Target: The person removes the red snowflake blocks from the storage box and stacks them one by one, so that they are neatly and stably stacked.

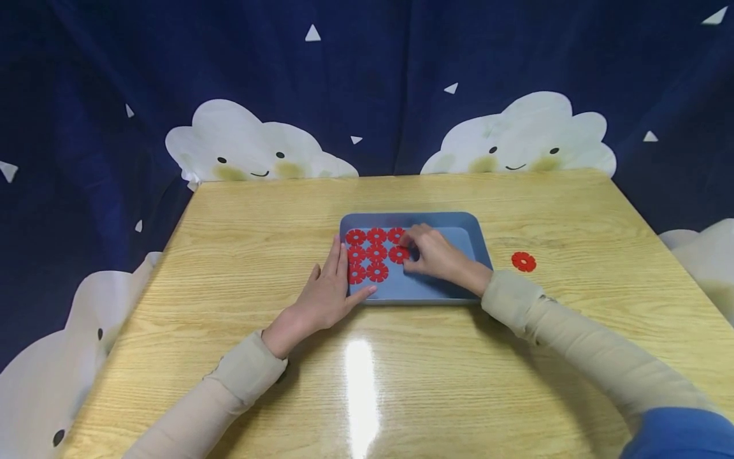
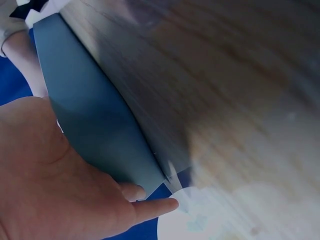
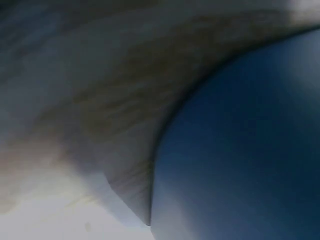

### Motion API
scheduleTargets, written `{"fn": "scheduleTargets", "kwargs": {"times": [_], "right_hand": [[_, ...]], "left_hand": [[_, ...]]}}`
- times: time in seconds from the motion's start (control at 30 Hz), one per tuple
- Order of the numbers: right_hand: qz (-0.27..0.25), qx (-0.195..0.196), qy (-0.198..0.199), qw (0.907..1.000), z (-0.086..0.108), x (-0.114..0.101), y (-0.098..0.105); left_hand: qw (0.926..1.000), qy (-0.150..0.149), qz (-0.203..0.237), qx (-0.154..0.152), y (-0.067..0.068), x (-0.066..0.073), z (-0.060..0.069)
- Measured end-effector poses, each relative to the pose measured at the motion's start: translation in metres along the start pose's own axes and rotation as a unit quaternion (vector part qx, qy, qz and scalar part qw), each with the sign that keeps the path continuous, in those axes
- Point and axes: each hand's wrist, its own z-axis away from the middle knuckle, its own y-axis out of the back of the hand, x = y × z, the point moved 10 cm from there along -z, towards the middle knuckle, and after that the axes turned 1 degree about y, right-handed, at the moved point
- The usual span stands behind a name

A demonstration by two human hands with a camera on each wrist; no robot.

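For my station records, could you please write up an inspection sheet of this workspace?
Surface: wood-grain table, with a bright reflection on its near part.
Job's things: blue tray with eight red discs visible inside; one loose disc on the table, right of the tray.
Clutter: nothing seen.
Grips: left grip rests against the tray's left wall; right grip pinches a disc inside the tray.
Cables: nothing seen.
Surroundings: dark blue curtain with white triangles and smiling clouds.

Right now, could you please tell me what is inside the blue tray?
Eight red flower-shaped pieces show inside the blue tray, toward its left side. The right hand covers part of it, so anything beneath that hand cannot be seen.
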Motion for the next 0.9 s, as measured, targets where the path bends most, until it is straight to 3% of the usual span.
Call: {"fn": "scheduleTargets", "kwargs": {"times": [0.63, 0.9], "right_hand": [[-0.012, -0.018, -0.001, 0.9998, -0.0008, 0.0029, 0.0007], [-0.004, -0.024, 0.018, 0.9995, -0.0018, 0.0011, 0.0014]], "left_hand": [[1.0, -0.001, 0.009, 0.001, 0.0006, 0.0007, 0.0005], [1.0, 0.0, 0.007, 0.001, -0.0008, -0.0007, -0.0004]]}}
